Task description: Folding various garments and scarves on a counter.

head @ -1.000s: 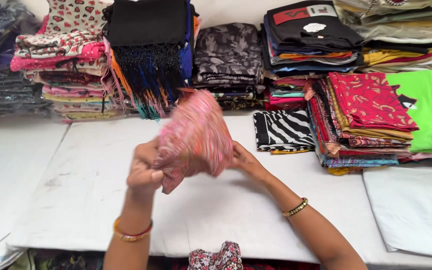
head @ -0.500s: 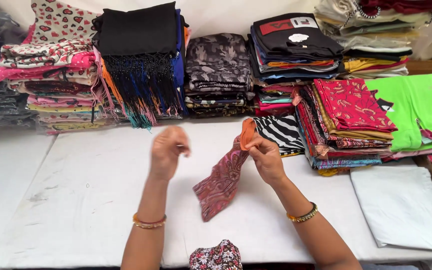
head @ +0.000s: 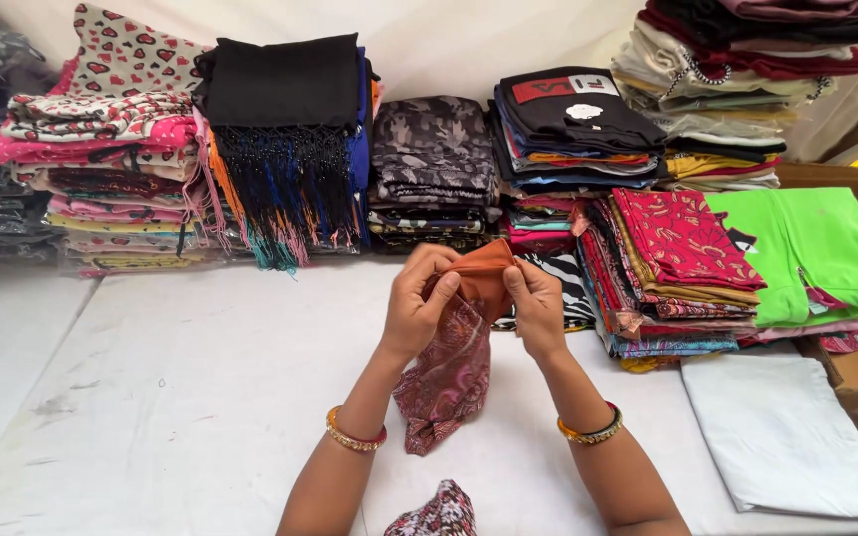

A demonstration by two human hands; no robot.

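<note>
Both hands hold one patterned maroon cloth [head: 451, 377] above the white counter [head: 151, 397], in front of the stacked folded garments [head: 429, 169]. The left hand [head: 417, 308] and right hand [head: 536, 306] stand level and equally near, fingers closed on the cloth's orange upper edge [head: 484, 278], which lies between them. The cloth's long axis runs near vertical, its free end pointing down toward the person and apparently brushing the counter, though contact cannot be confirmed. A similar patterned piece [head: 439, 514] lies below, apart.
</note>
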